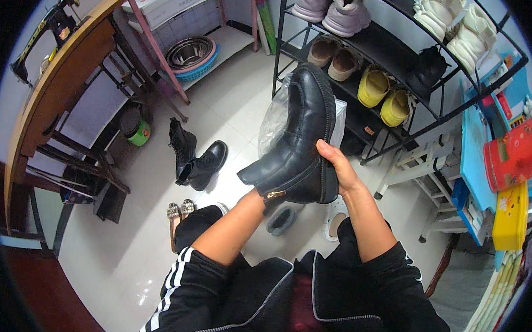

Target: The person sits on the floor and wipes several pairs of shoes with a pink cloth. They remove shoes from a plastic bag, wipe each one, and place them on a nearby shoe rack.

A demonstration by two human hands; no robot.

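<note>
A black leather ankle boot (307,132) with a side zipper (275,194) is held up in front of me, its toe pointing away and its thick ridged sole turned to the right. My left forearm (233,226) runs into the boot's shaft; the left hand itself is hidden inside. My right hand (342,168) grips the sole edge near the heel, thumb against the boot's side. Behind the boot shows a clear plastic bag (272,120). Below it on the floor lies a grey fuzzy item (281,221) whose kind I cannot tell.
Black lace-up boots (207,164) and studded flat shoes (173,211) stand on the tiled floor at left. A black metal shoe rack (377,47) holds several shoes. A sewing machine table (70,81) stands left, a shelf with basins (190,55) behind, a blue table (476,168) right.
</note>
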